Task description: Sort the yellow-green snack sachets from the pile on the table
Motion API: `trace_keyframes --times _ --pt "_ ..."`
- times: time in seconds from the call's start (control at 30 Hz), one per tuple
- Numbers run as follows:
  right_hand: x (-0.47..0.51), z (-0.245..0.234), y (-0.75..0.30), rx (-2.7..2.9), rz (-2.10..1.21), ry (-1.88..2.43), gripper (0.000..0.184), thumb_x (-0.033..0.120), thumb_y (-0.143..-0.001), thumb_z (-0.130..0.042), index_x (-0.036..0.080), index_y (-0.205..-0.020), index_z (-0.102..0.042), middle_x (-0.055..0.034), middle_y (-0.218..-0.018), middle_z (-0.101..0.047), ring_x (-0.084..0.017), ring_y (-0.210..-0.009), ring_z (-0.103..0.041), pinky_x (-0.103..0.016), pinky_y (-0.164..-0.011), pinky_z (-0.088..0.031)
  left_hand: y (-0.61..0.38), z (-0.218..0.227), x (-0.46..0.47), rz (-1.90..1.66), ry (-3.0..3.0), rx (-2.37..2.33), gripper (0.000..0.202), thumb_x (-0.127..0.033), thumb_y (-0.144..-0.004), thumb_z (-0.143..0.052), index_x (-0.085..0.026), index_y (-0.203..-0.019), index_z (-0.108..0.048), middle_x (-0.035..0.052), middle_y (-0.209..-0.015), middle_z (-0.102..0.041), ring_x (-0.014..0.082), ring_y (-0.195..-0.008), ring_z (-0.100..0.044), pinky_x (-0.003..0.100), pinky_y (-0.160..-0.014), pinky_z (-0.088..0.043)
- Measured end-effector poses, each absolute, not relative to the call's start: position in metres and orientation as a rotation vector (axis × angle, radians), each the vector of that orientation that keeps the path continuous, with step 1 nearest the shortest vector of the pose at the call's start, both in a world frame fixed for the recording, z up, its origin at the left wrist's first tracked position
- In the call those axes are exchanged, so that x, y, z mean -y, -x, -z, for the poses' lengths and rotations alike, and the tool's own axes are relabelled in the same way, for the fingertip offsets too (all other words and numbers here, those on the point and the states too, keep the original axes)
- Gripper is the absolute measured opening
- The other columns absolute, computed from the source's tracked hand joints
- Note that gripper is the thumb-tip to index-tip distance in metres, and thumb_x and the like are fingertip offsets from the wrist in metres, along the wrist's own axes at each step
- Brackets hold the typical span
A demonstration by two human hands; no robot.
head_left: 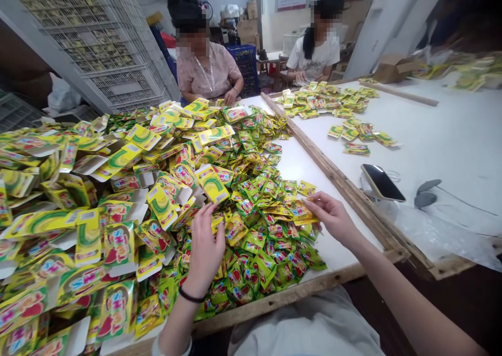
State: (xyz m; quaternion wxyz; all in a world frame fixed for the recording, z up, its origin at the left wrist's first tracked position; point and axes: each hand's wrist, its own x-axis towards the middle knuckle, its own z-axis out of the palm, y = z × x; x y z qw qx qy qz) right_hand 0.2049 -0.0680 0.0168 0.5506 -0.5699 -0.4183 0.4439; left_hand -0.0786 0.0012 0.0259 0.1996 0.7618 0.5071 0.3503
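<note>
The white work table (306,165), edged with a wooden rail (337,181), carries a large heap of flat yellow-green cartons (117,188) at left and a spread of small green and yellow sachets (266,241) at centre. The left hand (204,251) rests palm-down on the sachets at the edge of the carton heap, fingers curled over them; whether it grips any cannot be determined. The right hand (333,217) pinches one yellow sachet (304,213) between thumb and fingertips, just above the spread.

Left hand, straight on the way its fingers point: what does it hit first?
The left hand points up and away over the pile. First in line looks like the yellow carton just past its fingertips, though depth is unclear. It may already be touching it.
</note>
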Motion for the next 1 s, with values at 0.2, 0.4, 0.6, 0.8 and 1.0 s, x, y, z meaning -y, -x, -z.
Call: trace_keyframes --times 0.2,0.4,0.6,0.8,1.0 --pt "0.076 -0.004 -0.196 0.863 -1.134 1.355 0.032 0.049 -0.077 -0.061 0.022 -0.085 -0.046 0.0081 -0.052 -0.052 -0.005 -0.034 -0.036 -0.015 -0.032 -0.024 0.055 -0.014 0.022 -0.354 -2.660 -0.959 0.034 -0.030 -0.085 -0.048 -0.023 -0.118 -0.048 0.0085 -0.119 -0.054 0.0240 -0.114 -0.046 0.044 -0.099 -0.037" --pt "0.087 0.003 -0.182 0.815 -1.266 1.323 0.032 0.046 -0.077 -0.063 0.021 -0.085 -0.045 0.0080 -0.054 -0.053 -0.005 -0.036 -0.041 -0.016 -0.033 -0.031 0.056 0.000 0.025 -0.092 -2.769 -0.986 0.050 -0.042 -0.083 -0.049 -0.019 -0.127 -0.044 0.0124 -0.127 -0.051 0.0288 -0.118 -0.044 0.049 -0.099 -0.035" --pt "0.092 0.004 -0.177 0.810 -1.432 1.202 0.026 0.039 -0.077 -0.067 0.019 -0.082 -0.050 0.0060 -0.066 -0.054 -0.006 -0.047 -0.048 -0.018 -0.042 -0.044 0.069 0.007 0.014 -0.141 -2.747 -0.881 0.037 -0.021 -0.087 -0.043 -0.018 -0.123 -0.048 0.0102 -0.127 -0.055 0.0249 -0.118 -0.047 0.045 -0.103 -0.034" --pt "0.091 -0.010 -0.143 0.759 -1.326 1.122 0.029 0.038 -0.074 -0.070 0.020 -0.075 -0.047 0.0063 -0.062 -0.052 -0.007 -0.050 -0.046 -0.018 -0.043 -0.042 0.054 -0.006 0.019 -0.681 -2.008 -1.153 0.026 -0.036 -0.090 -0.040 -0.019 -0.079 -0.055 -0.0018 -0.064 -0.052 0.0137 -0.061 -0.049 0.026 -0.059 -0.039" --pt "0.084 -0.009 -0.101 0.937 -0.953 1.217 0.020 0.037 -0.085 -0.057 0.021 -0.080 -0.044 0.0046 -0.067 -0.047 -0.009 -0.057 -0.045 -0.021 -0.051 -0.040 0.034 -0.021 0.041 -0.814 -1.509 -1.075 0.038 -0.049 -0.088 -0.034 -0.020 -0.064 -0.038 -0.0050 -0.058 -0.029 0.0113 -0.053 -0.030 0.025 -0.051 -0.028"
